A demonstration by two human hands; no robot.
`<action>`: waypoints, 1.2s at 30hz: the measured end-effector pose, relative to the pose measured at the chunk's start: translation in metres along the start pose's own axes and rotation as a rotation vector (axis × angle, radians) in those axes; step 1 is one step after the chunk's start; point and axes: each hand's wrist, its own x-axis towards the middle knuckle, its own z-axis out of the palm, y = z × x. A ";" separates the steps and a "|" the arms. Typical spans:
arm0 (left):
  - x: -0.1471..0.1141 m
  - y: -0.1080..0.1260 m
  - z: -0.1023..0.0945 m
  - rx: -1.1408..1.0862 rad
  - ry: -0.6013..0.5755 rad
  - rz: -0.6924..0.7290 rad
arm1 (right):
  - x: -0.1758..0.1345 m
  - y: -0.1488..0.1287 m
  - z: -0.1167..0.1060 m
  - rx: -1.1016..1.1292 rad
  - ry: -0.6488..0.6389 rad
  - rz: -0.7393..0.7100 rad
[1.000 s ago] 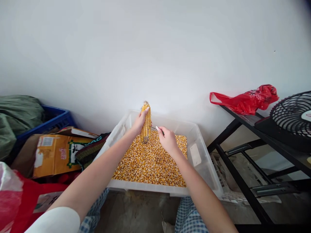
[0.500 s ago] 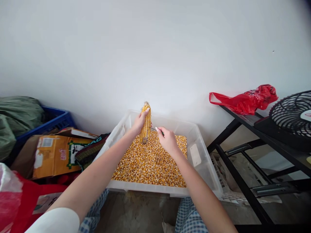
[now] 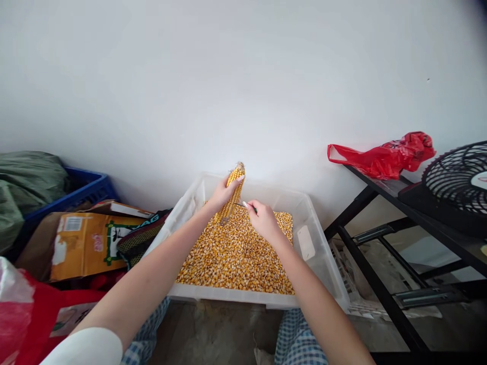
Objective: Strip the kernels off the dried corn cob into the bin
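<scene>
Nearest the camera, checked blue trousers (image 3: pixel 294 337) are seen at both knees, with bare concrete floor (image 3: pixel 213 332) between them. Just beyond, a clear plastic bin (image 3: pixel 321 253) is set on the floor, filled with loose maize kernels (image 3: pixel 236 256).

Over the far end of the bin, a corn cob (image 3: pixel 233 191) is held by the left hand (image 3: pixel 220 195), whose fingers are wrapped round its middle; the cob is tilted, tip up and to the right, base just above the kernel heap. The right hand (image 3: pixel 263 220) is closed on a thin metal tool (image 3: pixel 246 206), the point of which is laid against the cob's side.

For the prising to go well, the cob is best kept low over the heap so that freed kernels drop inside, the point is best driven along a row and away from the holding fingers, and the cob is best turned as each row is cleared.

To the left, a cardboard box (image 3: pixel 85 243) and a blue crate (image 3: pixel 81 190) are seen against a white wall (image 3: pixel 228 86). To the right, a black metal rack (image 3: pixel 384 243) is seen, on which a red plastic bag (image 3: pixel 388 154) and a black fan (image 3: pixel 454 177) are carried.
</scene>
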 end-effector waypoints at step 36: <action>-0.014 0.003 0.003 0.553 -0.215 0.300 | 0.011 0.029 0.006 0.226 -0.256 0.043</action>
